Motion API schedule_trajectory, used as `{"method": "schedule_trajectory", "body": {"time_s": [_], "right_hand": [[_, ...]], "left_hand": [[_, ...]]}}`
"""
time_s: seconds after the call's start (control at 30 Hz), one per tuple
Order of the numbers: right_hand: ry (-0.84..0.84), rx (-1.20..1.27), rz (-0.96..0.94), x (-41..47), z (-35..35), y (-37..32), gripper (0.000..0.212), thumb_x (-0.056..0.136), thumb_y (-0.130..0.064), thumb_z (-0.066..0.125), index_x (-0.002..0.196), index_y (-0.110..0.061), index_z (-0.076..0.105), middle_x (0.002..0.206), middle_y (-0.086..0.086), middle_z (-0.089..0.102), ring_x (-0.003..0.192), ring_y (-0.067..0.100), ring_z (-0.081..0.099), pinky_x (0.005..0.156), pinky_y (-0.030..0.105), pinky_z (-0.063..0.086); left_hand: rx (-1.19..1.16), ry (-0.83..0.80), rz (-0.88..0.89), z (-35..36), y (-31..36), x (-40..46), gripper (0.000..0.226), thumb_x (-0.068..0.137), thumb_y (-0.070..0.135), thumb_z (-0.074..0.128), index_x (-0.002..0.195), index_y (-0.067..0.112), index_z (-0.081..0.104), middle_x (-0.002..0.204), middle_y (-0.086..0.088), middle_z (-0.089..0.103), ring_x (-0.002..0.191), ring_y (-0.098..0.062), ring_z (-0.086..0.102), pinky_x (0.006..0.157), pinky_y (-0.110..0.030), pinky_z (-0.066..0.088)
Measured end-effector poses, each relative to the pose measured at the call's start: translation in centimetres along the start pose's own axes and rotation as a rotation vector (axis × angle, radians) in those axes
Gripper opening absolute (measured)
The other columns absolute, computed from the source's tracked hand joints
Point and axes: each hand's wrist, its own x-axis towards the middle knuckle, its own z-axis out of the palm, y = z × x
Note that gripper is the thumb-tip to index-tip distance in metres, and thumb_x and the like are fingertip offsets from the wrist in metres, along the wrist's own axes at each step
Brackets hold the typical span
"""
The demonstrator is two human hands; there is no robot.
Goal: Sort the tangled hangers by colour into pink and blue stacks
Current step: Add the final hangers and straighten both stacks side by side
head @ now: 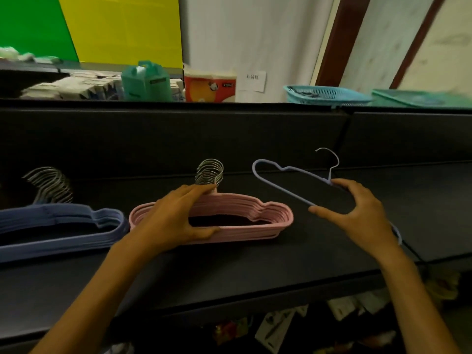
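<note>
Forearms: two bare forearms reach up from the bottom edge, nearest the camera, over a dark matte shelf (255,264).
Left hand: left hand (176,221) rests on the near left part of the pink stack, thumb along the lower rail and fingers (196,191) laid over the top by the hooks; clasped around the stack, apparently steadying it.
Right hand: right hand (362,215) holds a single thin lilac-blue hanger with a silver wire hook (283,186), fingers closed on its neck below the hook and thumb pressed to the lower bar; it is tilted and seems lifted off the shelf, its far end passing behind the wrist.
Pink stack: neat pile of pink flocked hangers (255,215) at the shelf's middle, silver hooks bunched together.
Blue stack: pile of darker blue flocked hangers (58,223) at the left, touching or just beside the pink pile, hooks fanned at its rear.
Background: turquoise plastic mesh basket (327,94) and a red-and-white paper pack (209,85) stand on the ledge behind.
Step in hand: by my reading, one blue hanger is free and on its way to its pile; no tangle remains in view, so sorting looks nearly finished.
Next move: carrying it across the pink pile to the left, then lowering it flat with its hook lined up with the others. The left arm lies across that path, so it may need to clear or take over the hanger.
</note>
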Motion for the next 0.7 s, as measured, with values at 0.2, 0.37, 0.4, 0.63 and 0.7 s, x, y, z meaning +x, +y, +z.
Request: {"method": "schedule_trajectory", "body": {"time_s": [0.2,0.37,0.4,0.63,0.7], "right_hand": [[-0.017,-0.016,-0.001,-0.5,0.1,-0.3,0.09,0.05,-0.07,0.067,0.126,-0.027,0.049,0.125,-0.003,0.051,0.115,0.013,0.046,0.095,0.036,0.045],[-0.028,-0.023,-0.013,-0.4,0.1,-0.4,0.088,0.051,-0.069,0.066,0.127,-0.028,0.048,0.126,-0.003,0.05,0.115,0.012,0.045,0.092,0.032,0.042],[-0.034,-0.023,-0.016,-0.3,0.1,-0.4,0.088,0.052,-0.068,0.067,0.127,-0.028,0.048,0.126,-0.003,0.05,0.115,0.012,0.045,0.092,0.033,0.042],[-0.096,-0.051,-0.089,0.5,0.8,-1.3,0.09,0.051,-0.072,0.062,0.129,-0.03,0.045,0.127,-0.001,0.047,0.117,0.017,0.045,0.094,0.043,0.046],[-0.106,-0.07,-0.124,0.9,1.3,-2.1,0.093,0.05,-0.074,0.058,0.13,-0.03,0.044,0.129,0.001,0.047,0.118,0.02,0.045,0.094,0.045,0.046]], "left_hand": [[0.017,0.03,-0.03,0.3,0.3,-0.1,0.089,0.068,0.056,0.07,0.142,0.036,0.024,0.137,0.004,0.042,0.119,-0.012,0.044,0.099,-0.034,0.041],[0.036,-0.001,-0.037,0.1,0.8,-0.3,0.087,0.07,0.055,0.069,0.142,0.035,0.024,0.138,0.005,0.042,0.12,-0.01,0.043,0.1,-0.032,0.039],[0.055,-0.007,-0.032,0.0,1.0,-0.3,0.086,0.072,0.056,0.067,0.142,0.035,0.024,0.139,0.005,0.041,0.121,-0.01,0.042,0.102,-0.031,0.037],[0.294,0.09,-0.147,-1.7,1.9,-1.9,0.07,0.084,0.06,0.047,0.144,0.032,0.024,0.148,0.006,0.032,0.133,-0.014,0.03,0.107,-0.037,0.027],[0.395,0.094,-0.236,-2.5,1.6,-3.0,0.067,0.087,0.058,0.044,0.145,0.032,0.021,0.151,0.005,0.027,0.137,-0.017,0.024,0.11,-0.039,0.023]]}}
